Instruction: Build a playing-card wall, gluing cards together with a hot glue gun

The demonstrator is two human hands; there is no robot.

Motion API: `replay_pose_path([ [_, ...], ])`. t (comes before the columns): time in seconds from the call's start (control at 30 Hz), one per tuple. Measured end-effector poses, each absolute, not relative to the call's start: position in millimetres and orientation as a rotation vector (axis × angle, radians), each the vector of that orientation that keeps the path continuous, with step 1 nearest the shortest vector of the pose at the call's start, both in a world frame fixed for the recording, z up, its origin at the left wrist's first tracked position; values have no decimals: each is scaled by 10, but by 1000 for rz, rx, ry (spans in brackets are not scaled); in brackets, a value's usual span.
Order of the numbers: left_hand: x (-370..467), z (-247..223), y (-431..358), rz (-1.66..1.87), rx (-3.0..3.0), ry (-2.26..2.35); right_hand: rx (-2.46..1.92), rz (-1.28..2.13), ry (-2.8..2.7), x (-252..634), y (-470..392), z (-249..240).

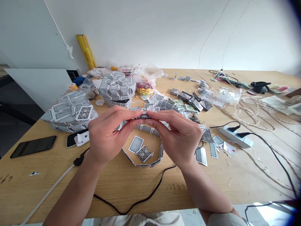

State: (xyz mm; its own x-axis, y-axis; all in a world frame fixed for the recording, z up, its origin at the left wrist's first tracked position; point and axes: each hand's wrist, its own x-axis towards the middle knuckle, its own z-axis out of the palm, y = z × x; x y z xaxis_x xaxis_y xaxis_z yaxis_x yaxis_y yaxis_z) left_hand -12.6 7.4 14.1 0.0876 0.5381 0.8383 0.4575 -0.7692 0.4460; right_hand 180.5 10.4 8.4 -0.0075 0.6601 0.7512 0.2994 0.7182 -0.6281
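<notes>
My left hand (107,131) and my right hand (180,135) meet in front of me, both pinching a small playing card (144,115) between thumbs and index fingers. Only a narrow patterned strip of the card shows; the fingers cover the rest, and I cannot tell how it is folded. Below my hands a ring of folded cards (162,153) lies on the table. Inside it are a loose grey-backed card (136,144) and a dark-backed card (144,153).
Card-built boxes (117,86) stand at the back left, near a yellow roll (86,51). Card packs (195,102) lie scattered behind my right hand. A white power strip (236,137) with cables is at the right, a phone (33,146) at the left. A black cable (141,202) crosses in front.
</notes>
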Motion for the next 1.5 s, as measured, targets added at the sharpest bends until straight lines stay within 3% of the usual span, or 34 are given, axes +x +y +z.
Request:
replay_pose_path([
  [1.17, -96, 86, 179, 1763, 1985, 1010, -694, 206, -1572, 1737, 112, 107],
  [1.33, -139, 134, 170, 1868, 2145, 1079, -655, 374, -1541, 1737, 117, 106],
  [1.5, -143, 155, 148, 1914, 2107, 1031, -683, 753, -1429, 1750, 140, 146],
])
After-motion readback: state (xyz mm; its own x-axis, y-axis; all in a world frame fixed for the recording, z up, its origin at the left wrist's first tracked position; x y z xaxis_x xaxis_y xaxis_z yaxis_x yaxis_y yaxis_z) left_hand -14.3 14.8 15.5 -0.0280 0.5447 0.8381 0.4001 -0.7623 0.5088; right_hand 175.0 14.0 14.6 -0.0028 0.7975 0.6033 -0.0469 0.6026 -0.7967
